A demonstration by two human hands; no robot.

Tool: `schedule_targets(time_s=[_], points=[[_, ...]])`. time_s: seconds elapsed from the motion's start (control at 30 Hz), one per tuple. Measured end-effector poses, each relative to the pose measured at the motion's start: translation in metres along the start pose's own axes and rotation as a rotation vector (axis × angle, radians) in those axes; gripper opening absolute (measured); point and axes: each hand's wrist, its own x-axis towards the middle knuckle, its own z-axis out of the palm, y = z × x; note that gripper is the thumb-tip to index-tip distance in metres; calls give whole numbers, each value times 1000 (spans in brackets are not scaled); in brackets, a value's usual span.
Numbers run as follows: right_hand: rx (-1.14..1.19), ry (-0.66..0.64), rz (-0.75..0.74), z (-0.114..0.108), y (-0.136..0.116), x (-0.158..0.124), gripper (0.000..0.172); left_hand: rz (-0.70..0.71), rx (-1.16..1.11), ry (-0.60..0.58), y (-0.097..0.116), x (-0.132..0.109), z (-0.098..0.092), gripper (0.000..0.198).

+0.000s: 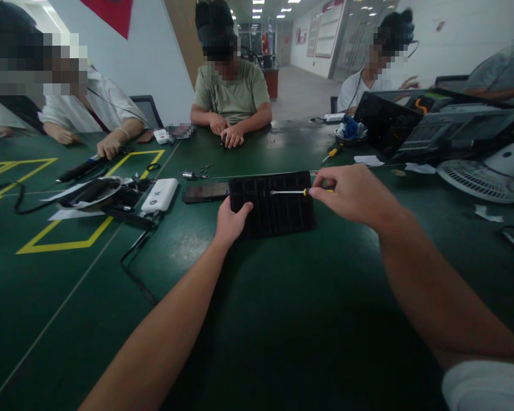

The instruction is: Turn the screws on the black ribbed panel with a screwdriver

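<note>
At the right edge of the black panel (278, 220), the fingertips of the right hand (353, 194) are pinched around the handle of a screwdriver (289, 193). Its shaft points away from those fingers toward the left, its long axis running sideways across the upper half of the panel and roughly along the panel's own longer side. The tip lies over the panel's middle, on the side toward the left hand (232, 221); I cannot tell whether it touches the surface. The right hand is nearer the handle, the left nearer the tip, with a gap between the left thumb and the metal. That left hand grasps the panel by its left end, thumb laid on top and the other fingers mostly hidden. Ridges cross the panel's face from far edge to near edge.

Just beyond the left hand, a flat dark device (208, 192) lies partly behind the panel's left edge, and a small metal cylinder (189, 175) lies past it. Farther left is a white box (159, 195) with a cable. To the right, beyond the right hand, another yellow-handled tool (332, 153) lies near a bowl of blue material (350, 129); a white fan (482, 178) lies farther right on the green table (291, 308). Across it sits a co-worker in a green shirt (235, 85).
</note>
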Motion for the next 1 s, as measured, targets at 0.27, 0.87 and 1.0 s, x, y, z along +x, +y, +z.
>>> schedule_targets(time_s=[0.27,0.87,1.0], points=[[6,1,-15,4,4,1,20,-12,10,3,5,-1,1,36],[-132,23,44,0,0,-3,22,-3,41,19,5,-1,0,34],[-187,13,55,1,-3,-3,32,2,46,10,6,-2,-1,34]])
